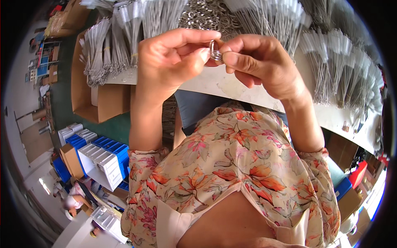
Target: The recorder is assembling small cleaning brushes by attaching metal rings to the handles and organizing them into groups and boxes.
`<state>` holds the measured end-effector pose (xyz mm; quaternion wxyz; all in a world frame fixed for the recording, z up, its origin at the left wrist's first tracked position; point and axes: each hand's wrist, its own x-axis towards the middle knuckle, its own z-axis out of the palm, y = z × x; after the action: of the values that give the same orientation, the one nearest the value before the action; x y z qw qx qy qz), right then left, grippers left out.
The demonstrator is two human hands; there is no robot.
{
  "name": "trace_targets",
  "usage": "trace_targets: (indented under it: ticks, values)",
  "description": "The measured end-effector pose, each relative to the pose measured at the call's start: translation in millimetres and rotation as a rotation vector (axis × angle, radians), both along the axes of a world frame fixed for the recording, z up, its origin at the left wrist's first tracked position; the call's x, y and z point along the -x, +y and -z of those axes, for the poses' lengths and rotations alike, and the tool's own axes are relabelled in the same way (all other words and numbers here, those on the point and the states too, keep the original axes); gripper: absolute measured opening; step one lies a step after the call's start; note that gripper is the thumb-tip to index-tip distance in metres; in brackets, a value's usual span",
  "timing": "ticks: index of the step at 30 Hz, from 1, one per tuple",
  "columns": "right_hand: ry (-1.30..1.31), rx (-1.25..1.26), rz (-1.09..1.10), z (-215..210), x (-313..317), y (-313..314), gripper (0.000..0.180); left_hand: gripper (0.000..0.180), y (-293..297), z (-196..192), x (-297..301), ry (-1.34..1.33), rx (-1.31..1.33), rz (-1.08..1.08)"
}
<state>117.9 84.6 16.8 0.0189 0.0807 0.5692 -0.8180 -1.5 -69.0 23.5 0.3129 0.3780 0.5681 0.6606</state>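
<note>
Metal rings [216, 55], bright and round-edged, sit between the fingertips of both hands, held above the near edge of the table [231, 86]. Left hand [169, 60]: forefinger and thumb reach toward each other, pinching a narrow upright loop [212, 44] at the upper side of the rings. Right hand [264, 62]: thumb and forefinger close on the side of the stacked turns, the other fingers curled below. Whether the turns form one coil or several separate rings cannot be told.

Good handling here probably calls for a light, firm pinch with the very tips: the right hand steadies the turns while the left keeps the loop in line, since smooth, springy metal could slip or twist.

Just beyond the fingertips lies a loose heap of rings [204, 15], shiny and tangled. Beyond the left hand and to its left stand bundles of thin grey wire [98, 51]; to the right of the right hand, further bundles [345, 70] carry translucent, whitish ends. The tabletop is pale, smooth and faintly marked. Left of the left wrist is an open box [109, 101] of stiff brown cardboard; farther out, blue and white crates [101, 163] of ribbed plastic.
</note>
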Motion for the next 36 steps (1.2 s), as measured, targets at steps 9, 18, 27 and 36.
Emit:
trace_targets:
  ticks: [9,18,27,36]
  values:
    - [0.257,-1.411,0.317,106.0,-38.2,-26.0,0.007,0.017,-59.2,63.2,122.8,0.404,0.484,-0.379]
    - [0.558,-1.435,0.226,112.5,-22.7,-32.5,0.023,0.029,-110.5,78.8,243.2,0.522,1.24,-0.554]
    - [0.324,-1.154,0.624,69.4,-11.9,45.2,0.01,0.012,-132.9,88.4,261.0,0.308,1.009,-0.625]
    - [-0.29,-1.557,0.525,50.6,17.4,118.2,0.026,0.026,-124.3,61.7,220.6,0.194,0.765,-0.739]
